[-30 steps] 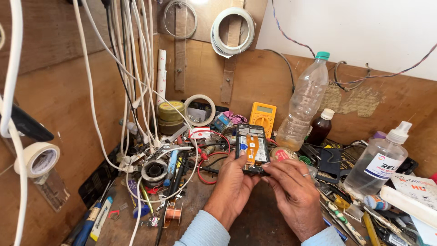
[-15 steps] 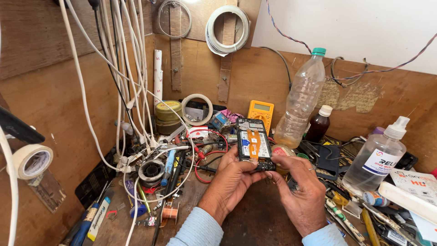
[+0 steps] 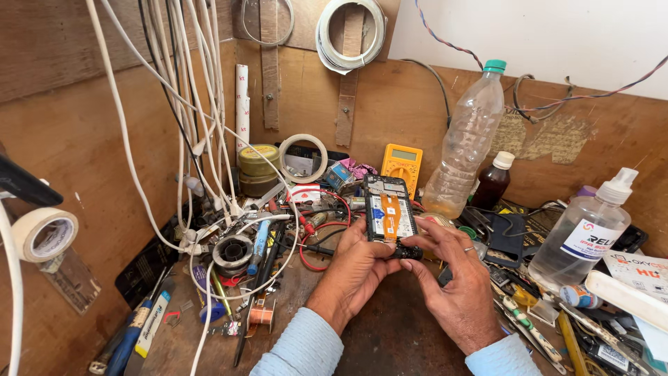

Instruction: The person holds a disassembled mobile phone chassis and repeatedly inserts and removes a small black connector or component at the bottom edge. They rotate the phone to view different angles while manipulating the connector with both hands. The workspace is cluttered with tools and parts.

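An opened phone with its back cover off shows an orange flex cable and a circuit board. It stands upright above the cluttered wooden bench. My left hand grips its lower left edge. My right hand pinches the bottom end of the phone with thumb and fingers; a ring sits on one finger. Both sleeves are light blue.
A yellow multimeter, a clear plastic bottle, a small brown bottle and a spray bottle stand behind and right. White cables hang at left above a solder spool, screwdrivers and tape rolls.
The phone and both hands have stayed in nearly the same place. The right fingers have shifted slightly along the phone's bottom edge. The view has drifted a little.
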`<state>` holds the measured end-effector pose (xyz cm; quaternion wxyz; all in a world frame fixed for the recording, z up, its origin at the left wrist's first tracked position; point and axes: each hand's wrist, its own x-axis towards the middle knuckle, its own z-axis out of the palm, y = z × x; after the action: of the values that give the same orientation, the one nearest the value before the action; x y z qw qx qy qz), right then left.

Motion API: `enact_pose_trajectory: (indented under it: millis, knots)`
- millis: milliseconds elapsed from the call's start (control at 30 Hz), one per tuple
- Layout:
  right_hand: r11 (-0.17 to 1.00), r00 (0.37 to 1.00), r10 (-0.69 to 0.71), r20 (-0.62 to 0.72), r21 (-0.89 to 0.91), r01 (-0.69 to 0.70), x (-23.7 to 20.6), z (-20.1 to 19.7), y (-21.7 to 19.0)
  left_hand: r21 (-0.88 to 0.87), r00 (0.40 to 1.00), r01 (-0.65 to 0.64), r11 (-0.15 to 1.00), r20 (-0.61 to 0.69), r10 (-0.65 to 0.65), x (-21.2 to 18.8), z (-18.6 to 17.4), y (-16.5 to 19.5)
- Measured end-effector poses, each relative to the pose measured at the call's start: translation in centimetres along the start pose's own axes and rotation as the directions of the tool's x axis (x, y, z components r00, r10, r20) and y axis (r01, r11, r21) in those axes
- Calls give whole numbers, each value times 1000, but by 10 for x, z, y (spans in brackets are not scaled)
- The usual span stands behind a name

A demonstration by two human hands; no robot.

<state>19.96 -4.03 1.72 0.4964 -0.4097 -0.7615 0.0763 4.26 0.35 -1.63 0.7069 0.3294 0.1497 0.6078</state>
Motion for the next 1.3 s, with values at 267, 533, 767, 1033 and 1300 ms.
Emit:
enact_pose_trajectory:
  millis: [267,533,767,1033,1300]
  knots:
    - [998,998,-52,-21,-29,51,-1,-1,1,5,1000,3,1000,-15,-3,0,3,2]
    - [999,999,-28,-16,-39,28,-2,0,0,5,1000,2,1000,-15,-2,1,3,1]
    - [965,978,-203,-37,-180,193,-1,0,-5,13,1000,-4,1000,-30,5,-2,5,2]
    - [968,975,-212,-67,-155,200,1,0,-5,-30,1000,-4,1000,-20,3,-3,10,-2]
    - [952,966,-253,-62,-195,236,-1,0,4,-90,994,24,996,-107,-33,-4,15,-7]
